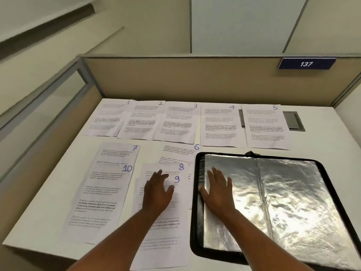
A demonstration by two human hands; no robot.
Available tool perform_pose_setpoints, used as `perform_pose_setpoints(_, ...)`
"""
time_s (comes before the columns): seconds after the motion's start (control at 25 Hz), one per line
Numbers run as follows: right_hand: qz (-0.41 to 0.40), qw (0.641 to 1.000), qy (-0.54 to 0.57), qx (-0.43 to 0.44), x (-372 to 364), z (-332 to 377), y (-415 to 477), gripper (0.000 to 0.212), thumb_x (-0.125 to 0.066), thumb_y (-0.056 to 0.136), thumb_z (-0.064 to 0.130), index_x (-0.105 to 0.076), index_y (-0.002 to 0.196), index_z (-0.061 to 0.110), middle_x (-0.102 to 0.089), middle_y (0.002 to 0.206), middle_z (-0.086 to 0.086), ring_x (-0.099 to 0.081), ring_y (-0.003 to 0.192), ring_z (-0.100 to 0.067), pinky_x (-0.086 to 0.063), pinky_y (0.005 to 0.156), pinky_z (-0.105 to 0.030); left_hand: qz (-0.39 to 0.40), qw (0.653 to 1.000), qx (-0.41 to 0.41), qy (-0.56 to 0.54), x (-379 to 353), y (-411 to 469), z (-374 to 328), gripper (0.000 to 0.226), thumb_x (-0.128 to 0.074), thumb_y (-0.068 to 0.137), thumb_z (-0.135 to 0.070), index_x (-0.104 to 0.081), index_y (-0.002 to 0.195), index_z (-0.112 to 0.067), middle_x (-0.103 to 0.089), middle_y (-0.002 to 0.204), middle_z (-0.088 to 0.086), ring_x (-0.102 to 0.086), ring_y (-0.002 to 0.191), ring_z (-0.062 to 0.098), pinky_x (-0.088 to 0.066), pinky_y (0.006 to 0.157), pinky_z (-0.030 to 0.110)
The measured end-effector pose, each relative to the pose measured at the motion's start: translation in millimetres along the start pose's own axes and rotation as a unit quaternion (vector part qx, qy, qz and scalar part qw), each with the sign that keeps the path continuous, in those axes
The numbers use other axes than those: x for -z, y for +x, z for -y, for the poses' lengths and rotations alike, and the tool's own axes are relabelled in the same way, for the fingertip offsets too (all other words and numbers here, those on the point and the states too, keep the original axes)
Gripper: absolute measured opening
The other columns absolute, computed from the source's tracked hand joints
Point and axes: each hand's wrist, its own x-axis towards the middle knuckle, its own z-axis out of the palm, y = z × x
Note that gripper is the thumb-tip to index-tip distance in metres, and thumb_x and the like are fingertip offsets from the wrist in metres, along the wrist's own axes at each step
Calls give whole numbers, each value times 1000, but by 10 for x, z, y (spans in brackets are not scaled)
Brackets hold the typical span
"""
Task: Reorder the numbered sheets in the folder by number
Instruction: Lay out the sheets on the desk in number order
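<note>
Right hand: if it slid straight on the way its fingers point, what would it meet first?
Most likely the black far rim of the folder. The right hand lies flat on the silver lining inside, fingers pointing away from the person and slightly left.

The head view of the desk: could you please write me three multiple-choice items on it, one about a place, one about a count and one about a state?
1. Which sheet does sheet 10 partly cover? A) 3 B) 7 C) 5
2. How many sheets lie in the far row? A) three B) five C) seven
3. How is the folder? A) zipped shut B) standing upright C) lying open

Answers:
1 B: the lower part of sheet 7 vanishes under sheet 10.
2 B: numbers 1 to 5 run along the back.
3 C: both silvery leaves show, and the right hand rests flat on the left one.
</note>
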Motion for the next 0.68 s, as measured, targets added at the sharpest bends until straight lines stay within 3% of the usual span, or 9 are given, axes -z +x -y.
perform_pose_setpoints(0.08, 15, 1000, -1, -8, -26, 63, 122, 75, -33, 98, 59, -25, 161, 20, -19, 170, -2, -7, 158, -20, 5, 126, -49, -8, 1000, 10, 5, 66, 116, 65, 52, -74, 90, -31, -59, 138, -16, -46, 155, 6, -36, 147, 25, -28, 121, 46)
perform_pose_setpoints(0.24, 5, 1000, -14, -26, 18, 208, 445, 72, -39, 100, 56, -30, 160, 16, -28, 167, -3, -12, 157, -22, 0, 125, -51, -10, 1000, 13, -1, 220, 496, 95, 57, -74, 90, -35, -57, 139, -14, -46, 154, 10, -38, 146, 25, -28, 121, 47)
perform_pose_setpoints(0.4, -19, 998, -19, -57, -64, 321, 858, 69, -48, 101, 55, -37, 156, 14, -37, 162, -7, -19, 155, -27, -8, 124, -57, 67, 997, 8, 24, 304, 979, 209, 65, -64, 96, -43, -44, 151, -16, -32, 163, 6, -26, 152, 22, -17, 125, 43)
perform_pose_setpoints(0.52, -7, 996, -55, -74, -136, 442, 1137, 71, -45, 102, 56, -33, 158, 14, -30, 166, -8, -15, 156, -28, -7, 123, -58, 145, 983, -36, 102, 263, 1298, 360, 71, -50, 100, -53, -26, 159, -20, -12, 169, 1, -6, 156, 18, -4, 126, 40)
perform_pose_setpoints(0.68, 15, 992, -74, -96, -286, 577, 1301, 75, -37, 103, 59, -23, 162, 16, -22, 169, -8, -7, 157, -27, 0, 124, -58, 212, 960, -78, 167, 198, 1521, 583, 76, -39, 100, -62, -18, 161, -23, -1, 170, -1, 4, 156, 18, 1, 126, 44)
